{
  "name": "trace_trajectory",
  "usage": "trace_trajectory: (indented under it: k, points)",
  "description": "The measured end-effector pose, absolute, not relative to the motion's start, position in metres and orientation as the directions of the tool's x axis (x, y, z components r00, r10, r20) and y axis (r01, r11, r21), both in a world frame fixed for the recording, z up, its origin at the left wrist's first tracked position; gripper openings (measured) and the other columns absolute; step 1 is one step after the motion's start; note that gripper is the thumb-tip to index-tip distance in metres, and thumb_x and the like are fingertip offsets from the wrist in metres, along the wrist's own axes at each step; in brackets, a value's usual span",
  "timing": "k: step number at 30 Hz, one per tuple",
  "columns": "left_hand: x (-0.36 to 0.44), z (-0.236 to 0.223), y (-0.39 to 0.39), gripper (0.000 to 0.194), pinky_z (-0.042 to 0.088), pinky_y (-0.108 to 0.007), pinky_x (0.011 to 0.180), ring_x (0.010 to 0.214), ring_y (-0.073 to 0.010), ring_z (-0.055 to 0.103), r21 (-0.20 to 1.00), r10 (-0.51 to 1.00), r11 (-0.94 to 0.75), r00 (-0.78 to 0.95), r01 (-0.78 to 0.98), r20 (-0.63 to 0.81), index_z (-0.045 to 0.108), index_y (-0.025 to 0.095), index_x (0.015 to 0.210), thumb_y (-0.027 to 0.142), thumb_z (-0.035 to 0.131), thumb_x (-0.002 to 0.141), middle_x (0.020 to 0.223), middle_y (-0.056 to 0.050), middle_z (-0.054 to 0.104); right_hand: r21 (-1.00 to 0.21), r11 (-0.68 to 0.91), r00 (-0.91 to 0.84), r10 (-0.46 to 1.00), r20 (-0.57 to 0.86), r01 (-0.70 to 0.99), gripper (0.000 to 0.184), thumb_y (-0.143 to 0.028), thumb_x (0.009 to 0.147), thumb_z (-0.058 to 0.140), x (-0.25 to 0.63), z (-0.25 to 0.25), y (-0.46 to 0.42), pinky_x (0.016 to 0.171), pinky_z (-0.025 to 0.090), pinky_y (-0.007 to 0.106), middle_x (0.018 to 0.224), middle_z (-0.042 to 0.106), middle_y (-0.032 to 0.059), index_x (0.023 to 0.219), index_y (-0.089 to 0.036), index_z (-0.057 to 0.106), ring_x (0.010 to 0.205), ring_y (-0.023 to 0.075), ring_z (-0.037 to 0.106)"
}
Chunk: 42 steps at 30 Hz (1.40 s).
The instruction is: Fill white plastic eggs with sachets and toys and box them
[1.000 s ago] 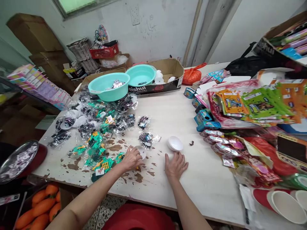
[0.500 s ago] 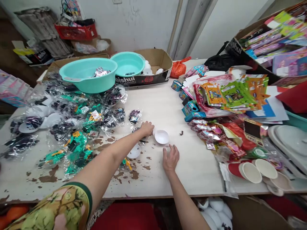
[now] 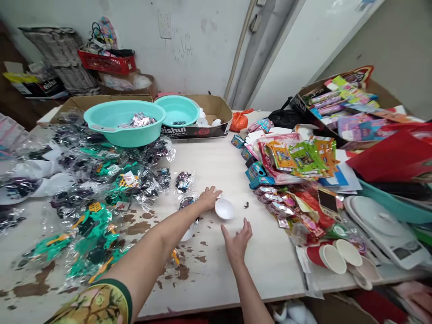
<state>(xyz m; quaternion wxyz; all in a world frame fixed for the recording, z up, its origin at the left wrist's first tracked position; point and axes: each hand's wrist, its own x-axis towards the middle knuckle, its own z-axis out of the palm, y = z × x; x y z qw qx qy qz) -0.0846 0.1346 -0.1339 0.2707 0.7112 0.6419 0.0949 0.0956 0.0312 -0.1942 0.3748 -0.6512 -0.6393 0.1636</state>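
Note:
A small white bowl-shaped shell (image 3: 224,209) rests hollow side up on the white table. My left hand (image 3: 209,198) reaches across to it, fingers stretched out over the left rim; whether they grip it I cannot make out. Below the shell, my right hand (image 3: 237,240) is open, thumb and fingers apart, with nothing in it. A clear-wrapped bundle of dark parts (image 3: 184,181) lies left of my left hand. Under my left forearm, another clear bag (image 3: 187,200) and a second white shell (image 3: 188,233) are partly covered. A tiny dark piece (image 3: 246,204) lies to the right.
Bagged green and dark parts (image 3: 91,234) cover the table's left side. Two turquoise basins (image 3: 124,135) stand behind, by a cardboard box (image 3: 216,108). On the right are snack packets (image 3: 303,157), paper cups (image 3: 332,258) and a white scale (image 3: 381,225).
The view has shifted, so most things sit lower and further left. My left hand has come to the white shell's rim. My right hand's fingers have spread wider.

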Motion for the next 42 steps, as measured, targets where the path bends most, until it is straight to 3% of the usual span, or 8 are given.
trace_trajectory:
  k: [5, 10, 15, 18, 21, 28, 35, 42]
  points:
    - [-0.075, -0.147, 0.153, 0.019, 0.046, -0.041, 0.091, 0.104, -0.0211, 0.057, 0.510, 0.947, -0.049, 0.202, 0.859, -0.249, 0.063, 0.015, 0.102, 0.029, 0.056, 0.091, 0.109, -0.008, 0.062, -0.713, 0.129, 0.001, 0.984, 0.178, 0.690, 0.082, -0.055, 0.068, 0.067, 0.084, -0.189, 0.080, 0.103, 0.039, 0.046, 0.133, 0.047, 0.0175, 0.135, -0.017, 0.038, 0.126, 0.0324, 0.044]
    - [-0.077, -0.125, 0.127, 0.030, 0.042, -0.038, 0.095, 0.113, -0.0240, 0.052, 0.476, 0.977, 0.024, 0.080, 0.879, -0.197, 0.060, 0.019, 0.116, 0.022, 0.037, 0.097, 0.120, -0.012, 0.059, -0.730, 0.066, 0.049, 0.989, 0.136, 0.680, 0.086, -0.050, 0.063, 0.069, 0.081, -0.188, 0.080, 0.100, 0.041, 0.045, 0.128, 0.051, 0.0167, 0.135, -0.015, 0.036, 0.120, 0.0325, 0.049]
    - [-0.087, -0.103, 0.069, 0.038, 0.042, -0.037, 0.095, 0.112, -0.0255, 0.051, 0.455, 0.978, 0.005, 0.090, 0.891, -0.187, 0.059, 0.028, 0.116, 0.044, 0.063, 0.082, 0.119, -0.005, 0.061, -0.776, 0.081, -0.009, 0.995, 0.096, 0.626, 0.096, -0.049, 0.065, 0.070, 0.085, -0.188, 0.053, 0.097, 0.043, 0.045, 0.134, 0.049, 0.0188, 0.143, -0.015, 0.025, 0.120, 0.0329, 0.050]
    - [-0.107, -0.106, 0.055, 0.063, 0.040, -0.048, 0.094, 0.117, -0.0361, 0.048, 0.287, 0.937, 0.267, -0.178, 0.920, -0.300, 0.051, 0.019, 0.124, 0.053, 0.067, 0.074, 0.128, -0.017, 0.052, -0.773, 0.059, 0.012, 0.996, 0.086, 0.631, 0.097, -0.049, 0.065, 0.073, 0.091, -0.190, 0.040, 0.098, 0.042, 0.044, 0.136, 0.047, 0.0178, 0.143, -0.017, 0.026, 0.123, 0.0332, 0.047]
    - [-0.125, -0.116, 0.061, 0.070, 0.044, -0.042, 0.085, 0.113, -0.0372, 0.052, 0.157, 0.854, 0.400, -0.304, 0.903, -0.422, 0.048, 0.018, 0.124, 0.047, 0.075, 0.066, 0.125, -0.019, 0.053, -0.777, 0.059, -0.007, 0.997, 0.071, 0.627, 0.098, -0.052, 0.064, 0.074, 0.093, -0.188, 0.035, 0.100, 0.041, 0.046, 0.137, 0.045, 0.0185, 0.143, -0.017, 0.027, 0.125, 0.0334, 0.044]
    - [-0.134, -0.121, 0.072, 0.039, 0.042, -0.034, 0.086, 0.103, -0.0257, 0.060, 0.217, 0.880, 0.323, -0.207, 0.921, -0.428, 0.048, 0.020, 0.125, 0.016, 0.047, 0.086, 0.107, -0.013, 0.065, -0.751, 0.110, 0.071, 0.976, 0.205, 0.651, 0.080, -0.055, 0.079, 0.060, 0.106, -0.157, 0.017, 0.105, 0.032, 0.056, 0.142, 0.037, 0.0221, 0.142, -0.015, 0.031, 0.134, 0.0351, 0.032]
    - [-0.098, -0.128, 0.064, 0.083, 0.031, -0.054, 0.100, 0.129, -0.0426, 0.036, 0.318, 0.899, 0.219, -0.065, 0.923, -0.432, 0.043, 0.031, 0.131, 0.040, 0.079, 0.057, 0.143, -0.015, 0.039, -0.772, 0.110, 0.159, 0.951, 0.265, 0.626, 0.058, -0.048, 0.085, 0.056, 0.110, -0.139, -0.029, 0.097, 0.043, 0.052, 0.134, 0.043, 0.0193, 0.133, -0.017, 0.045, 0.128, 0.0320, 0.041]
    - [-0.123, -0.109, 0.102, 0.074, 0.041, -0.039, 0.095, 0.111, -0.0293, 0.055, 0.426, 0.895, 0.262, -0.052, 0.866, -0.444, 0.047, 0.025, 0.122, 0.027, 0.080, 0.055, 0.124, -0.010, 0.050, -0.789, 0.145, 0.097, 0.963, 0.250, 0.597, 0.047, -0.043, 0.086, 0.058, 0.102, -0.120, -0.049, 0.097, 0.043, 0.052, 0.128, 0.050, 0.0175, 0.125, -0.017, 0.053, 0.124, 0.0308, 0.045]
